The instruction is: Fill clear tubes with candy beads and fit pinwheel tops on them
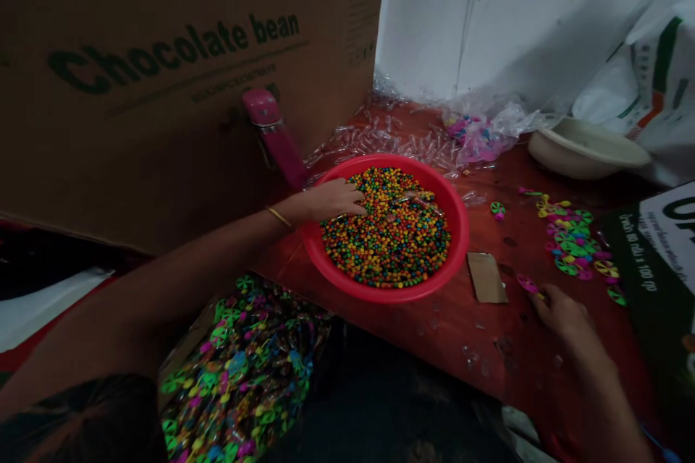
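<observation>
My left hand [337, 200] rests at the left side of a red plastic basin [386, 295] filled with small multicoloured candy beans [388, 249]. Its fingers are stretched out and a little apart over the candies, the tips partly hidden. A clear tube [411, 197] lies on the candies beyond the fingers. Off to the right, my right hand [565, 315] pinches a small plastic piece with a pink wheel top [525, 283], just above the red table. Further away from that hand is a pile of green, pink and yellow wheel tops [575, 239].
A large cardboard box [179, 130] stands at the left, with a pink stapler-like tool [276, 137] against it. Empty clear tubes [391, 137] lie behind the basin. A pale bowl [589, 152] sits back right. Filled toy tubes [239, 376] heap below the table edge.
</observation>
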### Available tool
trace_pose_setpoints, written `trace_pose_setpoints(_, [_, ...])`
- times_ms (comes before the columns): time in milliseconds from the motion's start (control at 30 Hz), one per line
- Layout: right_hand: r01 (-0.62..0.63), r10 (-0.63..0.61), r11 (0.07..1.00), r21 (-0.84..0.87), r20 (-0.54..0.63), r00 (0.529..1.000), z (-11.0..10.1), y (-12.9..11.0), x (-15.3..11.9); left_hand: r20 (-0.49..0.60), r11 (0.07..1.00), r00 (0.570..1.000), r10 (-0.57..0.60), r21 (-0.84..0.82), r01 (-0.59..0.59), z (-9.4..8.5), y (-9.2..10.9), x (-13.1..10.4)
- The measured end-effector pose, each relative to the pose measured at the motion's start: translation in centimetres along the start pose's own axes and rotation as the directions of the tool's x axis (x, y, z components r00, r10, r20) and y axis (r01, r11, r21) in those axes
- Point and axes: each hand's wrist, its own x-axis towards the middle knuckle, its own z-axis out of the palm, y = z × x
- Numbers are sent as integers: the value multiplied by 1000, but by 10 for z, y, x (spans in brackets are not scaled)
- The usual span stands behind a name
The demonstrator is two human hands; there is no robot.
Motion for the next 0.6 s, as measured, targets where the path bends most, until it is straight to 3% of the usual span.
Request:
trace_pose_setpoints(67, [-62, 75, 983, 170, -68, 995, -2, -2, -6, 71, 995, 993, 99, 25, -101, 4, -2, 3])
trace_pose_setpoints(133, [-132, 205, 881, 454, -116, 972, -5, -8, -12, 80, 996, 993, 88, -2, -89, 6, 2, 3])
trace_pose_setpoints(167, [-143, 264, 763, 630, -102, 959, -7, -13, -15, 61, 998, 997, 37, -53, -34, 6, 5, 3])
trace_pose_setpoints(233, [-103, 299, 399, 911, -23, 954, -13, -27, -21, 23, 970, 995, -97, -223, 100, 5, 15, 3])
trace_pose_setpoints(300, [-62, 231, 60, 996, 47, 972, -20, -46, -26, -8, 867, 973, -230, -456, 201, 3, 27, 3])
trace_pose_setpoints(367, [-53, 130, -90, 995, 64, 989, -30, -70, -30, -34, 691, 938, -345, -685, 230, 0, 42, 5])
trace_pose_setpoints(467, [-11, -21, -146, 989, 8, 1000, -46, -112, -35, 39, 320, 876, -481, -922, 217, -4, 66, 8])
trace_pose_setpoints(533, [26, -109, -167, 986, -45, 993, -55, -142, -38, 149, 41, 850, -505, -980, 196, -7, 81, 8])
trace_pose_setpoints(600, [41, -199, -190, 981, -79, 977, -62, -170, -40, 198, -150, 853, -482, -978, 142, -13, 97, 6])
